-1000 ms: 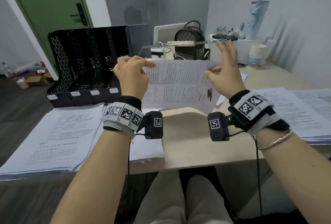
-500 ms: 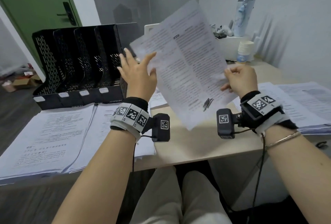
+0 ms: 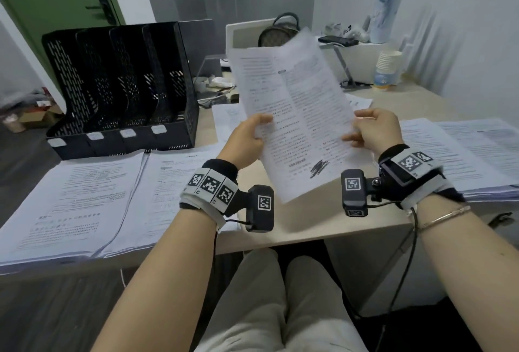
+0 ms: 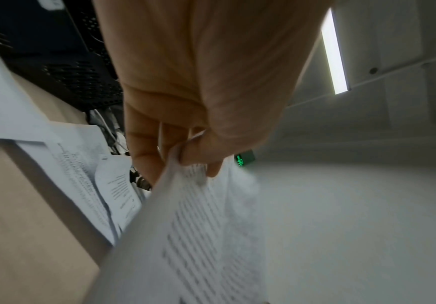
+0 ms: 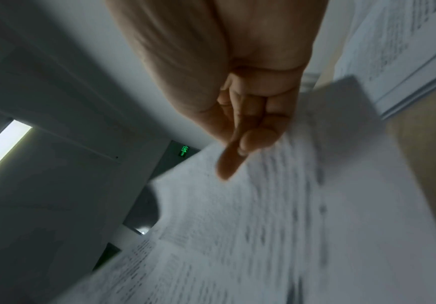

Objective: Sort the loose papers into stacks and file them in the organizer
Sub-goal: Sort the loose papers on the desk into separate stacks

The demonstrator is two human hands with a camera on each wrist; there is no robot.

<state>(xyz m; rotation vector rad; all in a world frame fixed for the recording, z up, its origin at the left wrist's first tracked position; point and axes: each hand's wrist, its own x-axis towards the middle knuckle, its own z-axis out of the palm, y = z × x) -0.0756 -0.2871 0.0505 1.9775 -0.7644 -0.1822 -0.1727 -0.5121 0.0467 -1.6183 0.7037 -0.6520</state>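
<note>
Now that the left hand has rejoined the right hand in pinching the printed sheets upright right of the organizer, they look ready for sorting.

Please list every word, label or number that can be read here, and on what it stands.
None can be quoted.
Held sheets: printed text, too blurred.
Paper stacks: print too small.
Organizer slot tags: no text legible.
Wrist bands: square code markers only.
Green sign: a symbol, unreadable.

The held sheets are hiding the left hand's fingers and part of the handbag. Their print is blurring unreadably in both wrist views.
</note>
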